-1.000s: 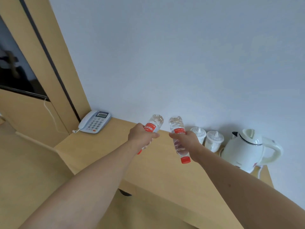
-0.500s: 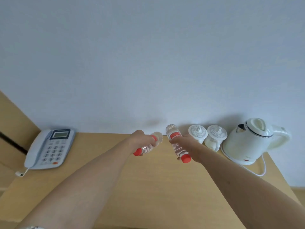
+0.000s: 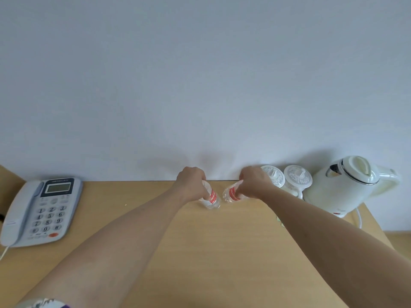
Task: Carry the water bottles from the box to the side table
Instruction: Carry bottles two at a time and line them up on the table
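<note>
A person's left hand (image 3: 191, 181) and right hand (image 3: 253, 183) each grip a water bottle: left bottle (image 3: 211, 197), right bottle (image 3: 232, 194), standing side by side at center frame on the wooden side table (image 3: 222, 252), between a telephone (image 3: 40, 210) and lidded cups (image 3: 287, 181) beside a white kettle (image 3: 347, 185).

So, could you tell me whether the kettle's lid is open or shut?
Shut: the kettle lid sits flat on its rim.
</note>
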Tool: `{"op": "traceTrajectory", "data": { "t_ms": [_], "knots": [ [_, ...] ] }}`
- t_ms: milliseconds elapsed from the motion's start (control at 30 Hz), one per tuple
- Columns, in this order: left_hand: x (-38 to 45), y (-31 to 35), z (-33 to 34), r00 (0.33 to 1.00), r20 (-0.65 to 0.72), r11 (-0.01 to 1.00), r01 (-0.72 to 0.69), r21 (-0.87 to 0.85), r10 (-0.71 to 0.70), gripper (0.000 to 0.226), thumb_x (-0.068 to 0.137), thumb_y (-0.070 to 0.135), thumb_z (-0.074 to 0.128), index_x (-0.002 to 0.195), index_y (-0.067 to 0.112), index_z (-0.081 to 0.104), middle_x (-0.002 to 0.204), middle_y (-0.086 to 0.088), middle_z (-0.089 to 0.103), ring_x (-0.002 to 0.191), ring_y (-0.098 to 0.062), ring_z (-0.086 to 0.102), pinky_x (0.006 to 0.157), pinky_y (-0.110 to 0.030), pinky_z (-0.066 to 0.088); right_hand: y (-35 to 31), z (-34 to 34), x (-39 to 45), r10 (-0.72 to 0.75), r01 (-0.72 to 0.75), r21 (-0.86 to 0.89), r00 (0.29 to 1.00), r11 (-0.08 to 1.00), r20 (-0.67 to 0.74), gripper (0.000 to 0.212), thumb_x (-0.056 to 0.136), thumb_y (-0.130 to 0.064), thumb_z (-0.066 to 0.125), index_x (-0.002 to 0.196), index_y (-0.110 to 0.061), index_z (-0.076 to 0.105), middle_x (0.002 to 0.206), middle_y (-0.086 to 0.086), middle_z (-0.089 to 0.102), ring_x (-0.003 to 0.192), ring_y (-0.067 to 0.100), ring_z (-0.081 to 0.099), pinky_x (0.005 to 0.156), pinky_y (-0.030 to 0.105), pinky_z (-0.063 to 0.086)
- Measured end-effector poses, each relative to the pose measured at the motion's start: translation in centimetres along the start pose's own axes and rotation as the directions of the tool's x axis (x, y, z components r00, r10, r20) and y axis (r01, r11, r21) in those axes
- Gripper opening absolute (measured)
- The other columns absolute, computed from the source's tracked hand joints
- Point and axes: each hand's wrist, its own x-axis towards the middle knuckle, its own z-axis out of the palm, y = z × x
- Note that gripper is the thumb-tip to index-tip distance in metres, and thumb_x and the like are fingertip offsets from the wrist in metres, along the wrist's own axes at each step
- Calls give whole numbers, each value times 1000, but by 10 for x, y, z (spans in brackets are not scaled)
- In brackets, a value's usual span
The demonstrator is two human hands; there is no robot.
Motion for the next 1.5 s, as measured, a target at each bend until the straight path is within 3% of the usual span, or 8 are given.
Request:
{"op": "traceTrajectory", "data": {
  "t_ms": [167,400,567,700,800,967,1200,1500],
  "knots": [
    [14,4,7,991,-89,995,-100,-14,99,61,63,8,84,120,19,63,112,-2,63,101,-24,57,74,-27,45,-1,-3,18,-96,91,-91,994,992,-56,51,70,-13,83,118,-22,67,115,2,65,104,25,64,72,28,45],
    [30,13,19,945,-256,970,-229,-76,203,51,66,-3,75,110,15,57,104,-2,60,94,-25,57,75,-31,46,3,-4,36,-101,87,-75,973,993,-210,38,74,0,67,96,-12,38,83,7,51,90,37,59,67,37,39],
    [36,18,31,947,-276,946,-232,-228,165,50,71,11,85,113,11,59,107,-4,65,97,-24,61,85,-37,51,10,-5,45,-9,41,142,975,989,-220,58,66,-14,85,109,-13,47,97,5,58,90,27,56,70,35,42],
    [37,14,40,967,-231,935,-178,-308,107,54,71,24,88,115,14,60,109,-1,65,100,-21,60,88,-36,51,14,-7,46,37,6,222,982,975,-186,51,60,-34,92,92,-17,56,91,0,59,83,20,52,59,27,34],
    [39,14,42,979,-192,930,-127,-346,62,56,64,28,92,110,14,63,105,1,65,98,-21,62,87,-38,52,17,-6,47,26,23,221,976,975,-217,44,60,-29,91,86,-18,57,88,1,61,78,18,52,52,25,31],
    [45,18,41,961,-255,907,-196,-372,103,38,73,18,87,107,17,72,102,2,69,96,-20,66,82,-28,51,24,-5,47,21,54,273,964,961,-266,52,61,-19,90,102,-16,59,95,1,56,86,22,54,67,31,41],
    [49,28,39,954,-298,914,-154,-375,38,61,59,19,94,114,15,66,106,-1,64,99,-23,61,89,-35,50,30,-2,51,-23,114,276,950,954,-311,49,64,-17,88,104,-14,60,95,4,62,85,23,56,67,31,41],
    [58,34,40,968,-252,863,-145,-484,21,49,70,6,88,112,20,67,103,6,66,100,-17,65,88,-27,51,34,-1,57,-50,145,289,948,946,-314,49,64,-12,87,106,-14,61,94,3,62,87,24,58,69,32,45]
  ]
}}
